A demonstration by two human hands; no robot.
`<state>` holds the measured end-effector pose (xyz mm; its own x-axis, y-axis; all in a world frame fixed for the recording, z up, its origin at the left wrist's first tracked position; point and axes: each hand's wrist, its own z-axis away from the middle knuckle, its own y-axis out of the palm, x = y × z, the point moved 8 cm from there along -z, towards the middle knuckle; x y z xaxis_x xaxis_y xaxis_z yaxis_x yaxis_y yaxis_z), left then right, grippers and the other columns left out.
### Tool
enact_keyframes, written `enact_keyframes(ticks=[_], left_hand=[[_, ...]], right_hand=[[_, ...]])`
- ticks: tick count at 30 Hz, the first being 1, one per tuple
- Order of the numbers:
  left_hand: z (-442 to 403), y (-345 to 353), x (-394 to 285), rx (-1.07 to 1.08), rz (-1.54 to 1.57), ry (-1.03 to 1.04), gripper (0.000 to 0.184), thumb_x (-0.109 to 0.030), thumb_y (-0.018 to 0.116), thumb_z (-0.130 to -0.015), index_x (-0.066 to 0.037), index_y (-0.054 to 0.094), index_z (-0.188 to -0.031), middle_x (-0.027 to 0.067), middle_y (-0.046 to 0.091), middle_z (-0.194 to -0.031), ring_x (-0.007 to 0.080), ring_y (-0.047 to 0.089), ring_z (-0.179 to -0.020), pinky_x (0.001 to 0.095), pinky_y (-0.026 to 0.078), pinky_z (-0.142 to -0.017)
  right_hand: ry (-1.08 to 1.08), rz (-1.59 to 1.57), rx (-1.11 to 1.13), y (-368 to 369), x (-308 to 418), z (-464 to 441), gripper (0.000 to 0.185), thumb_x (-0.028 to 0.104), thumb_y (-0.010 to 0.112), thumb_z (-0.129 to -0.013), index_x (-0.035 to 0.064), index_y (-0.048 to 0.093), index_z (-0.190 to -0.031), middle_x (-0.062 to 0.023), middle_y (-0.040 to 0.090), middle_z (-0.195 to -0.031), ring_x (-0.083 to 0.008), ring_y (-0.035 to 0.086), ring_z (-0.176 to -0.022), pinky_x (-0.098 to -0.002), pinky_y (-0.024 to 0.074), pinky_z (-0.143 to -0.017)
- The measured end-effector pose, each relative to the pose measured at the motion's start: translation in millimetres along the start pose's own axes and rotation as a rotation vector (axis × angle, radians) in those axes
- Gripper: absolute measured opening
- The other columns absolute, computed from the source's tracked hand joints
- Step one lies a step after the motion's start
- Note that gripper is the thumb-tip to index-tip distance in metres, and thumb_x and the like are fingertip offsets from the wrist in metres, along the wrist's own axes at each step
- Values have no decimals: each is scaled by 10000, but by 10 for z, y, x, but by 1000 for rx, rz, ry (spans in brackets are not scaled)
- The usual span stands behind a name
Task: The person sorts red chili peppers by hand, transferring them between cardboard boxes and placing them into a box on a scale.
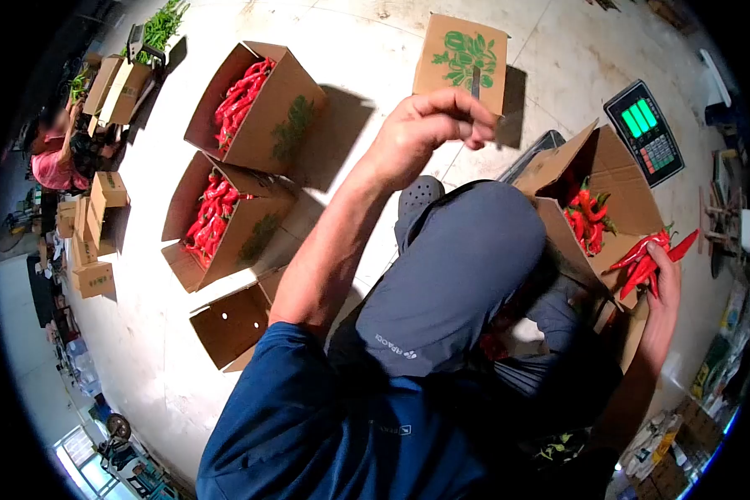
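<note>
Arm stretched forward, the left hand [442, 127] is curled, round what I can't tell, and the right hand [667, 285] clamps a bunch of red peppers [639, 265] beside one of three pepper boxes [629, 179], one scale [644, 132] near!

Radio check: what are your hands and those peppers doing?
Right hand holds red peppers by open box. Left hand raised, holding no peppers. Nothing seen blocking opening.

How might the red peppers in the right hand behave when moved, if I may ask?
The red peppers probably slip easily, given their glossy look. Bunched in the right hand, they may splay, since they point different ways.
</note>
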<state>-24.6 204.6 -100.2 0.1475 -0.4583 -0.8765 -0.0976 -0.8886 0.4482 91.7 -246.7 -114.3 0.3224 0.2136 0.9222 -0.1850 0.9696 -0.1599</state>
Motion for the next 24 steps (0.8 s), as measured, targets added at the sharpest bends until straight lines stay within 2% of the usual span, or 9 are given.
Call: enact_keyframes(ticks=[2,3,9,13,15,17,20,23,24], left_hand=[[119,14,12,33,-177,-101,286,52,479,-760,23,704,-934,91,671,-914,157,606,-870,292,490,-816],[159,12,44,87,-247,-139,325,77,449,-777,10,713,-953,86,666,-944,154,606,-894,274,485,-824],[185,183,108,335,-491,-143,348,8,459,-797,-18,721,-1023,86,672,-1025,174,613,-944,319,488,-882],[78,457,9,489,-577,28,378,28,484,-768,-18,713,-1066,123,655,-1096,252,593,-1068,375,451,-986],[49,593,31,579,-576,-13,370,8,488,-785,-14,698,-1089,137,642,-1130,271,588,-1090,381,442,-1007],[23,713,39,634,-671,93,332,-6,496,-804,3,688,-1075,142,636,-1124,270,592,-1088,384,450,-994],[-12,796,82,703,-748,23,290,-13,500,-815,14,682,-1039,144,633,-1107,268,602,-1071,389,468,-957],[11,816,116,729,-757,68,269,-23,501,-826,14,673,-1029,149,641,-1088,271,618,-1025,391,489,-906],[45,784,171,838,-835,-183,245,-49,499,-855,9,668,-1023,142,661,-1029,276,637,-950,384,509,-866]], right_hand=[[43,26,64,-12,-10,-8,181,119,639,-891,8,593,-1027,-81,658,-800,-159,636,-598,-265,516,-499],[61,39,97,1,-6,-13,182,115,642,-889,6,593,-1027,-82,661,-820,-160,645,-626,-273,531,-527],[29,16,18,54,-17,-30,184,122,664,-875,7,587,-996,-94,661,-755,-173,640,-555,-274,512,-453],[37,42,19,1,-85,-105,166,121,666,-880,17,592,-986,-80,661,-766,-164,635,-562,-264,492,-466],[35,53,26,-12,-110,-136,161,116,667,-881,21,594,-988,-71,661,-781,-156,633,-572,-259,487,-475],[87,78,69,-40,-160,-167,176,116,672,-885,21,593,-1010,-65,661,-814,-149,633,-592,-263,491,-484],[123,97,67,-65,-225,-207,229,124,671,-894,20,572,-1072,-73,663,-817,-154,635,-589,-264,490,-470],[112,110,56,-24,-234,-216,253,122,671,-894,20,562,-1098,-78,664,-821,-153,639,-594,-262,492,-466],[117,125,57,-48,-260,-241,255,123,673,-893,15,563,-1097,-86,667,-830,-153,642,-599,-257,496,-474]])
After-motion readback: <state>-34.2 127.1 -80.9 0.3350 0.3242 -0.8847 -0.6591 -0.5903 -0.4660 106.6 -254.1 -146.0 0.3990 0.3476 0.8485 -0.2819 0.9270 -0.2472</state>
